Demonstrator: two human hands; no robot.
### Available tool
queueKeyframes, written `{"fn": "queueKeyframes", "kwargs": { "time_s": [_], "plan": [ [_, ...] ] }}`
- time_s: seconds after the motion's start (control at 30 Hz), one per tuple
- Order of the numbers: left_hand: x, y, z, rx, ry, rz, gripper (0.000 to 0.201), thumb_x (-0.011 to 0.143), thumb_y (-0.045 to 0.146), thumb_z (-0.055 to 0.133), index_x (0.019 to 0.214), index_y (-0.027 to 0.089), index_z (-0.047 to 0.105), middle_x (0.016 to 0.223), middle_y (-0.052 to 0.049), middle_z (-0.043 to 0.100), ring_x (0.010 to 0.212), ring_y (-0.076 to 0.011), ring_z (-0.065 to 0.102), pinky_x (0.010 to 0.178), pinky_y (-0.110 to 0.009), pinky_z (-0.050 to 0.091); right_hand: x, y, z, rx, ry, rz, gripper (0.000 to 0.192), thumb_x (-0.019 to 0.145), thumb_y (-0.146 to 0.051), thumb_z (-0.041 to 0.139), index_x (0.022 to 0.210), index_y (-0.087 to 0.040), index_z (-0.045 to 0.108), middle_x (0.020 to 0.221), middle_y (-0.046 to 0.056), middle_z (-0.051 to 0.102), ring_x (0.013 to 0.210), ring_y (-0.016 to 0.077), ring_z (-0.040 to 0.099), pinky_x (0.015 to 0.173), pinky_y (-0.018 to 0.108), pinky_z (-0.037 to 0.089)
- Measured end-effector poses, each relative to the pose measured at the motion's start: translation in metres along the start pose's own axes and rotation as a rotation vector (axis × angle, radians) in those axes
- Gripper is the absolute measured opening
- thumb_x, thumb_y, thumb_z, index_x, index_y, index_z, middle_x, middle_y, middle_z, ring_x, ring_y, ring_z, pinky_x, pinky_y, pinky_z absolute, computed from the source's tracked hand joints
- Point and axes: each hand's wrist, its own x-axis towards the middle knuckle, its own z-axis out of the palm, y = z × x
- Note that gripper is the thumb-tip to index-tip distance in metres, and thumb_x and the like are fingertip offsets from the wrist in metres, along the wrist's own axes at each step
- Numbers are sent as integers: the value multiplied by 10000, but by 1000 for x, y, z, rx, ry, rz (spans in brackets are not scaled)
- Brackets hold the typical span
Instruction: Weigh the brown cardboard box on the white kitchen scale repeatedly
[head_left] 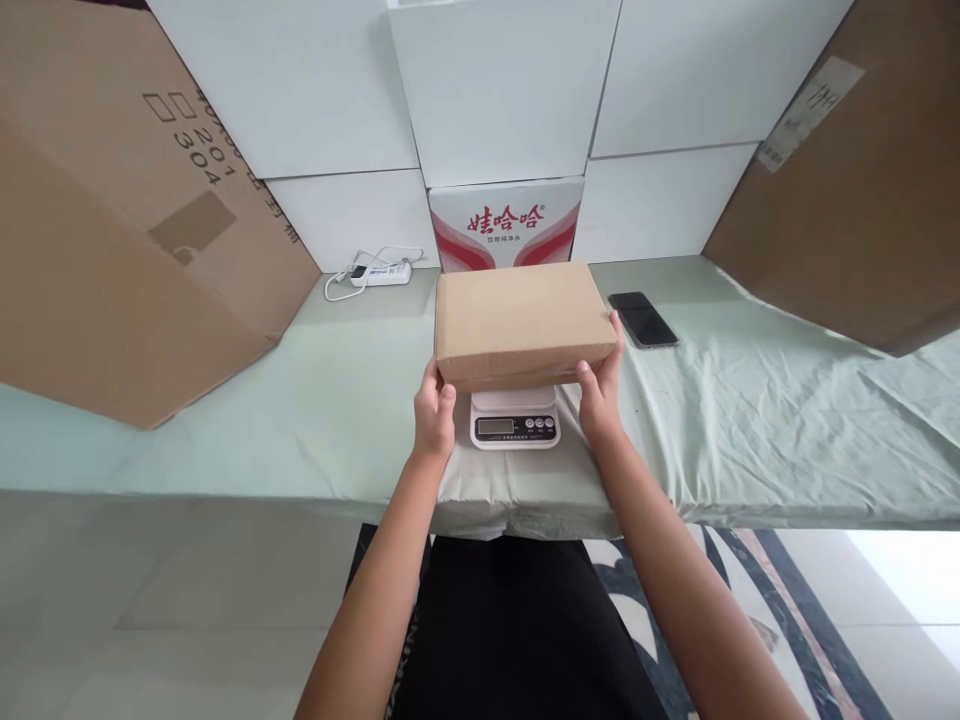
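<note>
A closed brown cardboard box (525,310) is held between my two hands. My left hand (435,412) grips its near left corner, thumb at the front and the other fingers partly hidden at the side. At the near right corner my right hand (602,392) is closed on the box, thumb on the front face and a finger up along the side. Under the box is a white digital scale (516,432), with its display and buttons showing; the box covers most of its platform. Whether the box touches the platform I cannot tell.
Behind the box stands a white and red carton (506,222) with printed characters. A black phone (643,320) lies to the right, and a white power strip (381,274) with a cable to the left. Large cardboard sheets (112,220) flank the cloth-covered table (337,420).
</note>
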Motion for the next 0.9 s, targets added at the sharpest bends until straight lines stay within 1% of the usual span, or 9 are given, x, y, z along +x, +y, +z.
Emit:
{"fn": "queueKeyframes", "kwargs": {
  "time_s": [0.1, 0.17, 0.3, 0.4, 0.5, 0.57, 0.63, 0.8, 0.9],
  "plan": [
    [-11, 5, -3, -6, 21, -39, 774, 1015, 872, 557, 1482, 281, 734, 1450, -152, 803, 1443, -389, 727, 1221, -508, 578, -11, -5, -2, -8, -25, 35, 962, 989, -812, 627, 1805, -404, 320, 1942, 56, 346, 1865, 363, 234, 1551, 658, 140],
    [-11, 6, -3, -8, 27, -59, 766, 1015, 870, 558, 1477, 285, 737, 1467, -151, 797, 1453, -392, 722, 1234, -515, 567, -13, -7, -1, -7, -36, 47, 959, 987, -814, 635, 1804, -431, 311, 1944, 38, 345, 1864, 357, 236, 1550, 661, 146],
    [-8, 6, -2, -6, 14, -104, 796, 1012, 870, 568, 1527, 282, 720, 1498, -157, 796, 1475, -402, 710, 1256, -536, 556, -10, -7, 2, 10, -34, 67, 933, 968, -829, 654, 1782, -490, 346, 1926, -4, 382, 1856, 343, 259, 1544, 637, 199],
    [-8, 5, -2, -9, 14, -127, 834, 1003, 883, 570, 1568, 284, 701, 1539, -157, 787, 1505, -413, 695, 1286, -557, 541, -9, -7, 2, 0, -31, 57, 949, 973, -814, 647, 1795, -444, 349, 1928, 34, 376, 1838, 375, 299, 1531, 666, 225],
    [-9, 3, -2, -21, 31, -139, 829, 1010, 879, 568, 1583, 294, 697, 1614, -142, 751, 1586, -409, 641, 1345, -553, 499, -10, -8, 0, -18, -28, 36, 937, 992, -784, 637, 1797, -390, 365, 1918, 81, 388, 1816, 402, 343, 1522, 695, 216],
    [-9, 2, -2, -29, 60, -139, 810, 1026, 870, 556, 1583, 300, 702, 1665, -127, 719, 1648, -390, 592, 1390, -529, 457, -10, -9, -1, -25, -11, 21, 934, 993, -777, 641, 1795, -387, 365, 1912, 88, 394, 1816, 412, 334, 1517, 717, 203],
    [-9, 1, -2, -37, 70, -143, 789, 1044, 860, 537, 1581, 307, 707, 1686, -118, 704, 1674, -373, 569, 1406, -511, 441, -10, -9, -2, -38, 3, 13, 926, 990, -778, 643, 1791, -406, 365, 1912, 76, 391, 1829, 417, 297, 1512, 732, 204],
    [-10, 1, -2, -33, 22, -176, 793, 1047, 871, 512, 1562, 305, 721, 1593, -140, 766, 1577, -392, 662, 1292, -535, 550, -11, -13, -2, -70, 13, -9, 842, 993, -762, 638, 1741, -423, 449, 1865, 61, 457, 1828, 426, 286, 1509, 732, 224],
    [-9, 3, -2, -34, 22, -175, 817, 1037, 888, 510, 1556, 293, 722, 1583, -151, 769, 1578, -396, 660, 1300, -543, 542, -11, -14, -2, -70, 33, -23, 825, 994, -754, 632, 1734, -430, 461, 1849, 58, 475, 1805, 433, 331, 1501, 735, 242]
  ]
}}
